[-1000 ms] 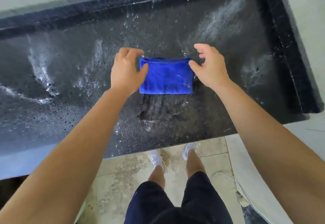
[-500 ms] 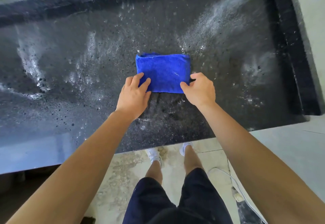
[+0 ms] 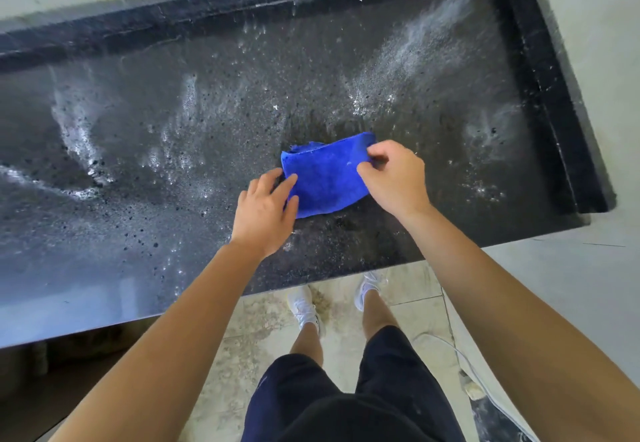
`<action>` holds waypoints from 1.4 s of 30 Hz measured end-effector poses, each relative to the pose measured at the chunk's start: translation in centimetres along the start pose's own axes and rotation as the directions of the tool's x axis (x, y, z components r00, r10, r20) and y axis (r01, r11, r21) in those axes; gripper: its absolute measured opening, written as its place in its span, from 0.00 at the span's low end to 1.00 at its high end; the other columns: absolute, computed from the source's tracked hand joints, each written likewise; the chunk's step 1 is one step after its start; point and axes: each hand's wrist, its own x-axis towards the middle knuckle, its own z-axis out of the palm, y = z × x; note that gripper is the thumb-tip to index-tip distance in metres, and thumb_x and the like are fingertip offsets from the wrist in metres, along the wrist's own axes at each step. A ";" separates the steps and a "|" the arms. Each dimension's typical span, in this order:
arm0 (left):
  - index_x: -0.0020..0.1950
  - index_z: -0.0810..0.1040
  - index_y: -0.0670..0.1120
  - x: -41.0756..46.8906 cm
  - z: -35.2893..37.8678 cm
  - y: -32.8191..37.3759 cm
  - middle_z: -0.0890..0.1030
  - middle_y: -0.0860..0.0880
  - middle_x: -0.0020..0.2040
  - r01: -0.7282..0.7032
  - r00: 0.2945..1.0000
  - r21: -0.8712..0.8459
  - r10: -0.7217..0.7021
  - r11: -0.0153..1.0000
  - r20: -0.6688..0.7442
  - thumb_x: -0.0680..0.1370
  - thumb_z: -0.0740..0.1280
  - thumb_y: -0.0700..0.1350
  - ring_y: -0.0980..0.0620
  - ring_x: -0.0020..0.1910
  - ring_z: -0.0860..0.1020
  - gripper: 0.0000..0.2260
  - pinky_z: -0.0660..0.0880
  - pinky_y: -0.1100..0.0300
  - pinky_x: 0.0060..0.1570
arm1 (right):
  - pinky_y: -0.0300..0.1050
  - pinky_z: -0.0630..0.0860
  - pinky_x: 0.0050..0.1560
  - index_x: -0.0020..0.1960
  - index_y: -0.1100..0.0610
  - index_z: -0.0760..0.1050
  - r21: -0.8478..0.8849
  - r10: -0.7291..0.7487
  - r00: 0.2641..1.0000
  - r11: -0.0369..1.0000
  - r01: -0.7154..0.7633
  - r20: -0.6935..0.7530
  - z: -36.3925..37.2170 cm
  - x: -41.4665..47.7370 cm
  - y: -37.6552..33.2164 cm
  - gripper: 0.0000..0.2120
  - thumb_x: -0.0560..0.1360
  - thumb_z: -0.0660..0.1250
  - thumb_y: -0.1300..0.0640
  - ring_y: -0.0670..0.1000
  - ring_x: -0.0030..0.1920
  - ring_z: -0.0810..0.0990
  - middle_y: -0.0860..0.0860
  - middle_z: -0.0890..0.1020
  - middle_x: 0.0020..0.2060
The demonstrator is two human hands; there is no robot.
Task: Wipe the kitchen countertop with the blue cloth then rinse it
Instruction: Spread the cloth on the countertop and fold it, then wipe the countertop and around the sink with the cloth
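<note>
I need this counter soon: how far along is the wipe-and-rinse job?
Done: the countertop looks wet across its middle, so wiping seems begun. In hand: the right hand pinches the right edge of the folded blue cloth; the left hand touches its left edge. Left: white smears show at both sides, and rinsing; no tap in view.

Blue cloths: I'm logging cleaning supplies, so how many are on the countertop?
1. The blue cloth sits folded on the wet countertop, its right edge pinched by the right hand, its left edge touched by the left hand. Another could lie outside the view.
</note>
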 end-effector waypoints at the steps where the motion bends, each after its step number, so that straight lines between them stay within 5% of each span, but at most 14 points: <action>1: 0.69 0.76 0.45 0.1 -0.6 -0.6 0.74 0.42 0.68 0.044 0.999 0.019 -0.044 0.999 -0.002 0.80 0.60 0.50 0.36 0.61 0.74 0.20 0.74 0.41 0.55 | 0.45 0.75 0.51 0.50 0.55 0.81 -0.030 -0.096 0.995 0.995 0.096 -0.010 0.8 -0.5 -1.1 0.08 0.73 0.67 0.58 0.51 0.45 0.80 0.50 0.83 0.44; 6: 0.76 0.67 0.49 -1.0 -2.5 -4.8 0.62 0.45 0.78 0.234 0.952 0.144 -0.257 0.961 0.164 0.82 0.60 0.48 0.41 0.74 0.62 0.22 0.64 0.39 0.67 | 0.50 0.71 0.51 0.54 0.47 0.83 -0.380 -0.381 0.868 0.788 0.485 0.319 8.3 -2.0 -2.1 0.12 0.77 0.65 0.43 0.56 0.50 0.78 0.48 0.83 0.48; 9: 0.78 0.63 0.49 -2.0 -2.7 -6.1 0.57 0.49 0.80 0.180 0.944 0.174 -0.220 0.968 0.245 0.82 0.59 0.46 0.45 0.77 0.56 0.23 0.62 0.39 0.70 | 0.52 0.70 0.47 0.55 0.51 0.83 -0.376 -0.470 0.867 0.783 0.495 0.164 10.8 -2.1 -1.0 0.11 0.79 0.65 0.48 0.58 0.45 0.78 0.51 0.82 0.45; 11: 0.78 0.64 0.49 -1.9 -2.6 -6.0 0.57 0.49 0.80 0.179 0.949 0.174 -0.217 0.968 0.229 0.83 0.58 0.46 0.46 0.77 0.56 0.22 0.61 0.40 0.70 | 0.56 0.72 0.55 0.65 0.56 0.77 -0.437 -0.488 0.869 0.766 0.471 0.082 11.1 -1.7 0.1 0.16 0.80 0.64 0.52 0.60 0.56 0.77 0.55 0.79 0.58; 13: 0.76 0.66 0.48 -1.7 -2.3 -5.6 0.60 0.48 0.80 0.197 0.957 0.180 -0.229 0.964 0.179 0.83 0.58 0.47 0.45 0.76 0.58 0.21 0.61 0.41 0.70 | 0.58 0.63 0.72 0.76 0.59 0.65 -0.579 -0.489 0.845 0.633 0.513 0.214 11.3 -1.6 1.6 0.26 0.82 0.57 0.49 0.62 0.74 0.64 0.59 0.65 0.75; 16: 0.77 0.64 0.48 -1.6 -1.5 -5.0 0.61 0.46 0.79 0.222 0.965 0.186 -0.243 0.957 0.098 0.82 0.59 0.50 0.43 0.75 0.60 0.23 0.61 0.41 0.69 | 0.59 0.53 0.78 0.81 0.59 0.53 -0.593 -0.447 0.805 0.546 0.591 0.391 10.6 -1.9 3.6 0.29 0.84 0.47 0.45 0.60 0.80 0.49 0.57 0.52 0.80; 23: 0.78 0.62 0.53 -0.3 1.1 -2.9 0.56 0.48 0.80 0.160 0.976 0.186 -0.184 0.969 0.119 0.83 0.57 0.55 0.43 0.77 0.55 0.23 0.56 0.39 0.69 | 0.60 0.49 0.79 0.82 0.55 0.48 -0.686 -0.253 0.951 0.660 0.305 0.178 2.6 -0.7 10.1 0.30 0.84 0.43 0.43 0.57 0.81 0.44 0.54 0.46 0.81; 28: 0.78 0.60 0.56 -0.4 1.4 -3.7 0.54 0.50 0.81 0.147 0.977 0.190 -0.172 0.971 0.125 0.83 0.55 0.57 0.44 0.78 0.52 0.23 0.55 0.39 0.70 | 0.61 0.44 0.79 0.82 0.55 0.46 -0.658 -0.064 0.998 0.753 0.035 -0.021 2.5 4.9 7.1 0.30 0.84 0.44 0.43 0.61 0.80 0.42 0.57 0.45 0.81; 30: 0.78 0.60 0.56 -0.3 1.3 -3.5 0.54 0.50 0.81 0.156 0.974 0.197 -0.184 0.968 0.131 0.83 0.55 0.57 0.44 0.78 0.53 0.23 0.56 0.39 0.70 | 0.62 0.46 0.78 0.81 0.56 0.50 -0.647 -0.138 0.990 0.757 0.090 -0.024 5.7 5.0 4.4 0.30 0.83 0.44 0.43 0.63 0.80 0.46 0.59 0.49 0.81; 34: 0.76 0.66 0.54 -0.1 0.8 -3.2 0.59 0.49 0.80 0.175 0.975 0.197 -0.198 0.965 0.102 0.83 0.57 0.54 0.43 0.76 0.56 0.21 0.59 0.39 0.67 | 0.62 0.50 0.77 0.81 0.56 0.55 -0.613 -0.395 0.890 0.651 0.447 0.229 10.7 0.0 2.6 0.29 0.83 0.48 0.44 0.62 0.80 0.50 0.58 0.54 0.80; 37: 0.75 0.68 0.54 0.2 0.8 -2.7 0.62 0.48 0.79 0.214 0.970 0.172 -0.230 0.962 0.077 0.83 0.58 0.53 0.42 0.75 0.58 0.20 0.59 0.39 0.67 | 0.61 0.51 0.78 0.81 0.54 0.55 -0.575 -0.450 0.824 0.593 0.564 0.345 8.8 -2.5 6.0 0.28 0.84 0.49 0.44 0.59 0.80 0.49 0.56 0.54 0.80; 42: 0.71 0.72 0.49 0.5 1.7 -1.5 0.65 0.44 0.77 0.246 0.968 0.192 -0.252 0.950 0.005 0.81 0.62 0.57 0.39 0.72 0.61 0.21 0.60 0.38 0.65 | 0.61 0.52 0.78 0.80 0.53 0.56 -0.669 -0.333 0.934 0.665 0.331 0.132 -0.5 -1.7 14.5 0.28 0.83 0.48 0.44 0.58 0.80 0.50 0.54 0.54 0.81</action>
